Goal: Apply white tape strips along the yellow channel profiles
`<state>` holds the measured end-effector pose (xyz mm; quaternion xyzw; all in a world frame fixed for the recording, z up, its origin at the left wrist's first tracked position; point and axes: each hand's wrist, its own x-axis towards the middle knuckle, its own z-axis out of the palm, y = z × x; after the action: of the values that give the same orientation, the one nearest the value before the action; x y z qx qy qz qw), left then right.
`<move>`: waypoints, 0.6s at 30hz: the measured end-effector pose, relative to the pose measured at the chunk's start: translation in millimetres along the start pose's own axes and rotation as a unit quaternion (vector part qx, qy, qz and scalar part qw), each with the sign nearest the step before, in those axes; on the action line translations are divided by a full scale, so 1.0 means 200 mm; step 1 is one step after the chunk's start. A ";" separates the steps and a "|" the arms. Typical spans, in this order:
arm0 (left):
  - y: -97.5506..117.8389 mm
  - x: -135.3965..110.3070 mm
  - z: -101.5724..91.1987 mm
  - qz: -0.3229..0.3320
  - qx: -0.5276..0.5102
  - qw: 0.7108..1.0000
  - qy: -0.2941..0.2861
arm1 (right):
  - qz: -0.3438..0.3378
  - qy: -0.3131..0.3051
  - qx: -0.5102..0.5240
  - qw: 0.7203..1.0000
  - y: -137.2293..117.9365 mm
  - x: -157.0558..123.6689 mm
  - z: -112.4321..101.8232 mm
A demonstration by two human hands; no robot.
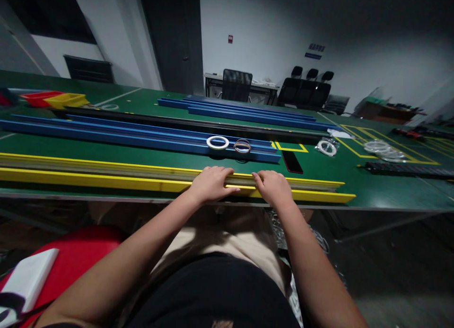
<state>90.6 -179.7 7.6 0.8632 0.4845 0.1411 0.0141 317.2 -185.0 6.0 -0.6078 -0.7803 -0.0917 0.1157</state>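
Here, you're curling left hand [212,183] and right hand [275,188] over the crosswise yellow channel [106,181], pinch unclear, right nearer its visible end.

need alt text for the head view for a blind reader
A person's bare left hand and right hand rest on a long yellow channel at the near edge of a green table. Beyond it lie blue channels, a white ring on one, and a dark phone.

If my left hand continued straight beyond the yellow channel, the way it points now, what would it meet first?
Your left hand would probably meet the nearer blue channel first, around the brown ring; the exact depth is unclear.
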 end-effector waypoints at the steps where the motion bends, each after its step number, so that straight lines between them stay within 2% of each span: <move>1: -0.01 0.00 -0.01 0.016 -0.011 1.000 0.004 | 0.001 0.003 -0.002 1.000 0.04 0.00 0.00; 4: -0.15 -0.09 -0.07 0.040 -0.006 0.999 0.018 | 0.012 0.010 -0.014 1.000 0.24 -0.03 -0.01; 6: -0.32 -0.20 -0.12 0.007 0.033 0.999 0.016 | 0.036 0.011 -0.022 0.999 0.42 -0.07 -0.01; 9: -0.59 -0.36 -0.17 -0.072 0.083 0.994 -0.018 | 0.080 0.005 -0.013 0.997 0.70 -0.13 -0.01; 12: -0.72 -0.45 -0.17 -0.096 0.093 0.991 -0.012 | 0.114 -0.004 0.026 0.993 0.89 -0.15 0.00; 15: -0.72 -0.46 -0.15 -0.107 0.096 0.989 0.021 | 0.132 -0.005 0.029 0.991 0.92 -0.15 -0.01; 18: -0.68 -0.45 -0.13 -0.110 0.082 0.990 0.034 | 0.111 -0.027 0.044 0.992 0.82 -0.13 -0.05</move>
<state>-74.0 -185.8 -10.1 0.7978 0.5864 0.1275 -0.0581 482.4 -171.0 7.7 -0.6874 -0.7139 -0.0273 0.1304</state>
